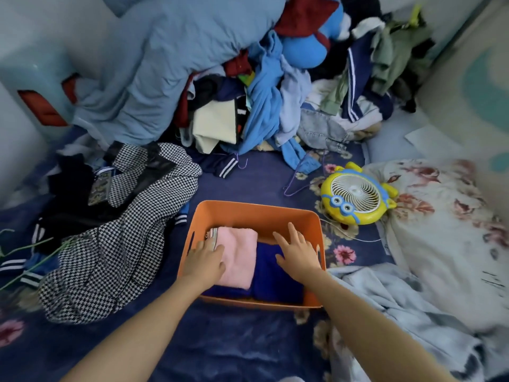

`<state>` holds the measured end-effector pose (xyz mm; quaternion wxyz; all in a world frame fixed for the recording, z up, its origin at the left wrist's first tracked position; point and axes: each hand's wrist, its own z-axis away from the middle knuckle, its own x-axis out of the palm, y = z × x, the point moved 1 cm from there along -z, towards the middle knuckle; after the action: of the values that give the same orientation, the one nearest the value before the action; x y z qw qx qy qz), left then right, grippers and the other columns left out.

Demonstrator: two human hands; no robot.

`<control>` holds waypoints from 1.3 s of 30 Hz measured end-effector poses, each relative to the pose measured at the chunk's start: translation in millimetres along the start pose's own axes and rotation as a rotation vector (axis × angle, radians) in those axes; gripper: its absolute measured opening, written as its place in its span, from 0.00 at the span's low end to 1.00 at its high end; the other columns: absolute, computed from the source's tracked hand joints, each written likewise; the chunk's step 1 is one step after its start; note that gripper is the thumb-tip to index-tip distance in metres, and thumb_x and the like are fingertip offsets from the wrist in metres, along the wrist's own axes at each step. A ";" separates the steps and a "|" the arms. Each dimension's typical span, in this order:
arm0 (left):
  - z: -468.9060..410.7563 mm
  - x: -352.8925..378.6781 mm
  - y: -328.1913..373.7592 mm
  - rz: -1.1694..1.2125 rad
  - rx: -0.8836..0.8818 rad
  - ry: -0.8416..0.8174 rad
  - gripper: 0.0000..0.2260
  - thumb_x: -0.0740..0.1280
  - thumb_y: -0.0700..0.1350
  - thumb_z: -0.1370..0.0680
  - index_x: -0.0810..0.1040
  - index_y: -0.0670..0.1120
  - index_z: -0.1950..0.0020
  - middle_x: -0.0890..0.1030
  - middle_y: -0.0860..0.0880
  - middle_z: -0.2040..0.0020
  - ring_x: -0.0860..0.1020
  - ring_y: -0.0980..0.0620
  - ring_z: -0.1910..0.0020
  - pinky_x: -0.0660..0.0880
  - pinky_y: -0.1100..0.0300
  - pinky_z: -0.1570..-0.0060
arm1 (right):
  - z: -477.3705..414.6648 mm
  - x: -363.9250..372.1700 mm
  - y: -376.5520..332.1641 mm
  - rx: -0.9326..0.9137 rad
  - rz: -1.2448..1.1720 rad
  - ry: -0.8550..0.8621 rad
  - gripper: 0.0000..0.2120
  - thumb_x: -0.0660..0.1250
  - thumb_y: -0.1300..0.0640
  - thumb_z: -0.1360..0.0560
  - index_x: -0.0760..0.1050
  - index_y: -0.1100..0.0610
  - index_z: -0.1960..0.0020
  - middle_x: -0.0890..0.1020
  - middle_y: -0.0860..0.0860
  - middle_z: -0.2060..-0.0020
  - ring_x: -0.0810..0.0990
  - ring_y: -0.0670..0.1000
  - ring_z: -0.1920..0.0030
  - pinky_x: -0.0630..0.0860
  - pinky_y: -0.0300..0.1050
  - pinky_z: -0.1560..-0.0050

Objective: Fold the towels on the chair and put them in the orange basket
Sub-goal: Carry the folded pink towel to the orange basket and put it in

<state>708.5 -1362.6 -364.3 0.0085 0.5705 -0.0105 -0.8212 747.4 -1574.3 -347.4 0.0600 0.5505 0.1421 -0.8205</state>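
An orange basket point(256, 213) sits on a bed with a dark floral sheet point(248, 177). Inside it lie a folded pink towel point(239, 252) at its left and a folded dark blue towel point(275, 279) at its right. The left hand point(205, 260) lies flat on the pink towel, gripping nothing. The right hand point(296, 250), fingers spread, rests on the blue towel, also empty. Both towels look stowed. No chair is visible, so any remaining towels cannot be judged. Beyond the basket is a clothes heap point(264, 106).
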 end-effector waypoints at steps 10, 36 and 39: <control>62.1 -34.3 34.3 0.073 0.027 0.316 0.19 0.60 0.47 0.23 0.69 0.45 0.33 0.63 0.44 0.29 0.63 0.44 0.32 0.66 0.52 0.38 | 64.2 -52.1 18.7 -0.127 0.079 0.195 0.26 0.58 0.51 0.21 0.55 0.52 0.26 0.48 0.58 0.25 0.51 0.58 0.25 0.59 0.54 0.31; 421.0 -36.8 -146.1 -0.030 -0.472 0.663 0.20 0.76 0.44 0.42 0.82 0.41 0.52 0.81 0.36 0.50 0.80 0.35 0.52 0.78 0.44 0.62 | 247.7 -59.8 -268.4 -0.792 0.264 0.405 0.29 0.60 0.51 0.22 0.53 0.51 0.25 0.49 0.57 0.25 0.50 0.57 0.25 0.55 0.53 0.29; 479.9 -13.2 -173.1 0.040 -0.631 0.718 0.19 0.73 0.44 0.40 0.82 0.41 0.51 0.81 0.36 0.50 0.80 0.35 0.53 0.78 0.43 0.62 | 265.9 -49.3 -322.3 -0.961 0.308 0.400 0.29 0.60 0.51 0.22 0.53 0.52 0.25 0.50 0.57 0.25 0.50 0.57 0.25 0.55 0.52 0.29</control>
<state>263.0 -1185.6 -189.2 0.2000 0.7873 0.2322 -0.5350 448.6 -1349.8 -154.3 0.3963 0.6210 0.4274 -0.5241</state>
